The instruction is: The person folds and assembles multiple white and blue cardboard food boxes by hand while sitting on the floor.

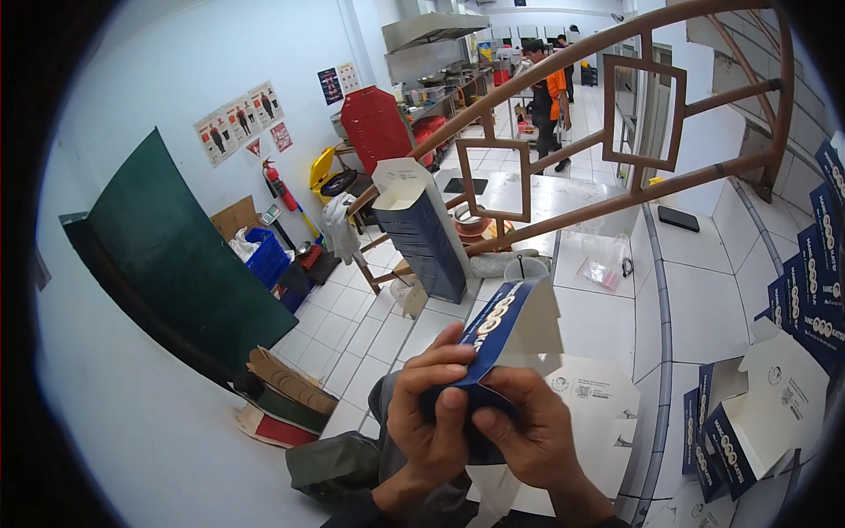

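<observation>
Held closest to the camera, between both hands: blue-and-white carton (506, 321), half flat, its blue printed face turned up and its white flaps pointing away over the floor. Left hand (431, 414) wrapped round the near end, thumb pressed on the blue edge, grip clamped on the carton. Right hand (528, 431) under and beside it, fingers curled up against the same end, grip likewise closed on the carton. Both thumbs nearly touching at the fold.

Directly beneath the hands, flat white carton blanks (590, 396) spread on the tiled floor (695, 308). To the right, more blue cartons (731, 440), some lying open, others ranked along a wall. Ahead, a tall stack of nested cartons (427, 233) leaning by the brown stair railing (563, 145). To the left, a dark green board (176, 264) propped on the wall, cardboard scraps (286, 383) at its foot, a blue crate (267, 255) and a red fire extinguisher (280, 187) further back. Far off in the kitchen, a person in an orange top (550, 97), well apart.

Judged from the pinch at the near end: folding of one end in hand, carton body not yet squared up. Next move likely calling for a firm crease along that edge, thumbs kept clear of the flap, far flaps left free.
</observation>
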